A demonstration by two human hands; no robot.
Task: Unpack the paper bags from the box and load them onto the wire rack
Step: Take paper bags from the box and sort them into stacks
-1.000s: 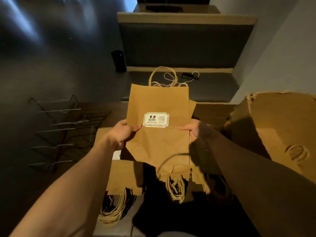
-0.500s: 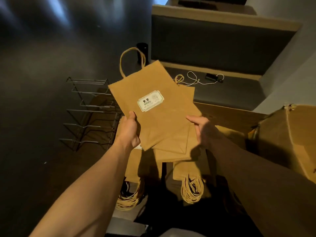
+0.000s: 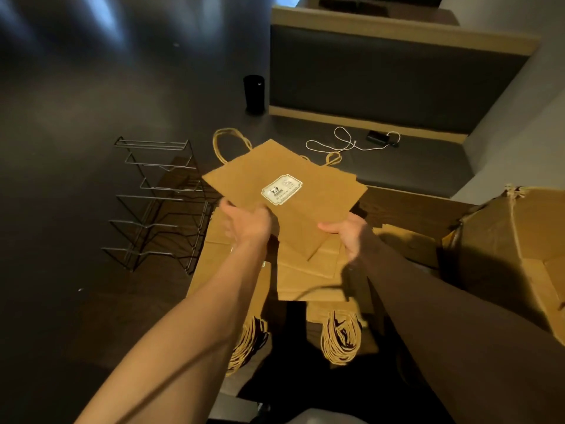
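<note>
Paper bags point(image 3: 284, 191) swung leftward toward wire rack point(image 3: 156, 206); left hand point(image 3: 244, 228), right hand point(image 3: 348, 237) gripping them; box point(image 3: 513, 258) right.

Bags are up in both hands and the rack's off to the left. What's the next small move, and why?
Probably swing the held paper bags left toward the wire rack. The left hand and right hand both grip the bags' near edge, the bags already tilt that way, and the rack's tiers look bare.

Two hands point(image 3: 249, 226), one wire rack point(image 3: 159, 206), one cardboard box point(image 3: 513, 255), one black cylinder point(image 3: 253, 93), one white cord point(image 3: 345, 142)
</note>
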